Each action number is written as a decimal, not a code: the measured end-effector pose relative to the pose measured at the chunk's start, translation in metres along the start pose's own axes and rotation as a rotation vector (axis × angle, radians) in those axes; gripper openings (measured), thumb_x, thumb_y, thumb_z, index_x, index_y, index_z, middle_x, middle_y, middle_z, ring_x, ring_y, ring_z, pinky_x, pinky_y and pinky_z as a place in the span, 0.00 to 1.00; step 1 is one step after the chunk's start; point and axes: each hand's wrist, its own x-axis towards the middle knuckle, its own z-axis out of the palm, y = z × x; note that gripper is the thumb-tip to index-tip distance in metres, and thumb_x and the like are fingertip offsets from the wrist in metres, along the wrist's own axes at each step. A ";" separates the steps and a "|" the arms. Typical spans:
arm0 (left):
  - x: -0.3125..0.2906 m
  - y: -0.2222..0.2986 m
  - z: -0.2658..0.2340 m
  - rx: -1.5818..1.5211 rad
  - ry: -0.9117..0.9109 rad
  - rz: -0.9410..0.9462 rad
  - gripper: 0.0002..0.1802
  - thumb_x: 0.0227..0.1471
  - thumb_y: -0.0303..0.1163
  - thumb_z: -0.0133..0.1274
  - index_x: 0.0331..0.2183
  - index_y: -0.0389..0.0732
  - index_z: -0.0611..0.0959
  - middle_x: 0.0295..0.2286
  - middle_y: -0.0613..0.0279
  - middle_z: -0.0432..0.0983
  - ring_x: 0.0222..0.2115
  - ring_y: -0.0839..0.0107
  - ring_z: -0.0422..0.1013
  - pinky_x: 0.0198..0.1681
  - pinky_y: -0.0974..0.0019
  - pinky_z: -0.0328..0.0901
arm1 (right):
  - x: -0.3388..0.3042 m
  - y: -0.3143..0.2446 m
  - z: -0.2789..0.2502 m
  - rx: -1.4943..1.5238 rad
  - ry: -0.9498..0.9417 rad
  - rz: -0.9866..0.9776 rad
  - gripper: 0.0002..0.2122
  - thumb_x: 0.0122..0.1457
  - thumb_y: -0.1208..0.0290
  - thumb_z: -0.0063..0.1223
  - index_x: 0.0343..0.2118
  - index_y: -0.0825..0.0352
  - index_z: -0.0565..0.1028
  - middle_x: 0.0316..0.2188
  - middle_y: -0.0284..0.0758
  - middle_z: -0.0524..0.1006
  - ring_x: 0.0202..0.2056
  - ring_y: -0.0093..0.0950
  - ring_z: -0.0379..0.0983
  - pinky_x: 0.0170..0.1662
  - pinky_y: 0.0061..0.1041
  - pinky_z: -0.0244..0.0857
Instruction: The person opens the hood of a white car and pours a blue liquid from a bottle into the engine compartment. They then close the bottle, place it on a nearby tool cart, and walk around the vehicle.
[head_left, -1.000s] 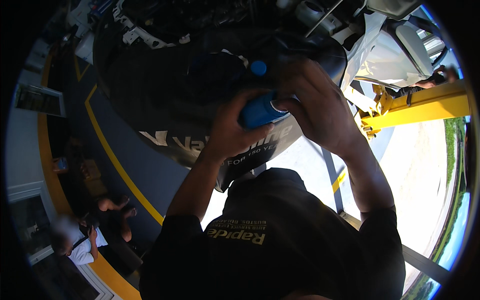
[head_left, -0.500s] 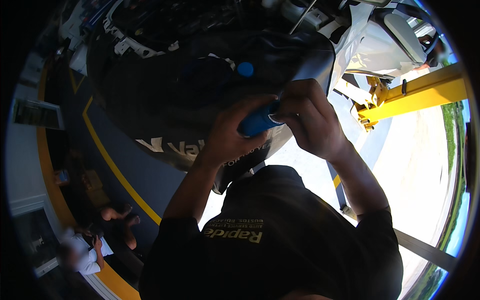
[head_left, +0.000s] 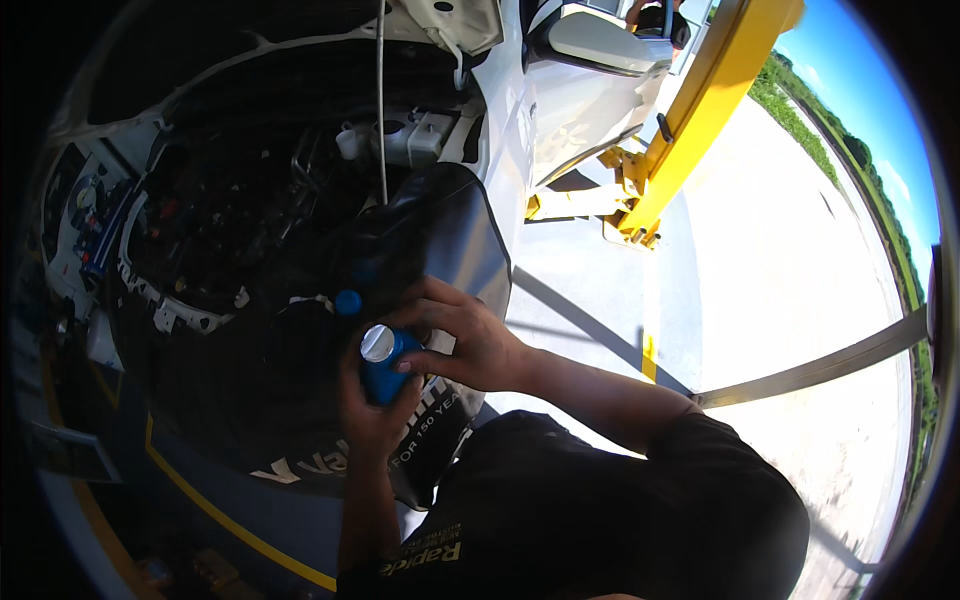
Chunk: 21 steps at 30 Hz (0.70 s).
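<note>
A small blue bottle is tilted in my hands over the fender cover, its round silvery top facing up. That top looks like a foil seal. Fingers of my left hand wrap round the bottle's lower body. From the right, my right hand closes at the bottle's upper part, thumb against its side and fingers curled behind the neck; their exact contact is partly hidden. A blue screw cap lies on the dark cover just beyond the bottle.
A black fender cover with pale print drapes the car's front. Beyond it is the open engine bay, with a prop rod and white reservoir. A yellow lift post stands at the right, beside the white car door.
The view has swung, showing more of the engine bay. The bottle now has its silvery top turned up, and my right hand has shifted from pinching its end to its upper side.
</note>
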 end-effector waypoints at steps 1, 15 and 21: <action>0.001 0.001 0.003 -0.008 -0.002 -0.014 0.39 0.46 0.24 0.67 0.60 0.33 0.70 0.53 0.52 0.73 0.55 0.61 0.71 0.60 0.56 0.64 | -0.001 -0.001 -0.002 0.043 0.002 0.016 0.20 0.58 0.64 0.68 0.50 0.66 0.78 0.48 0.40 0.71 0.51 0.38 0.74 0.53 0.35 0.71; 0.049 0.030 0.012 0.316 -0.145 0.220 0.37 0.50 0.30 0.69 0.59 0.35 0.73 0.51 0.52 0.73 0.53 0.56 0.71 0.57 0.54 0.64 | 0.001 -0.015 -0.028 0.156 0.033 0.215 0.26 0.59 0.66 0.68 0.56 0.65 0.67 0.53 0.43 0.76 0.60 0.39 0.73 0.60 0.38 0.70; 0.068 0.024 -0.010 -0.093 -0.144 0.050 0.39 0.53 0.27 0.67 0.63 0.35 0.69 0.56 0.50 0.70 0.57 0.58 0.69 0.61 0.53 0.65 | 0.027 -0.016 -0.028 -0.032 -0.003 0.106 0.30 0.54 0.70 0.73 0.57 0.65 0.68 0.51 0.42 0.75 0.56 0.40 0.75 0.57 0.37 0.73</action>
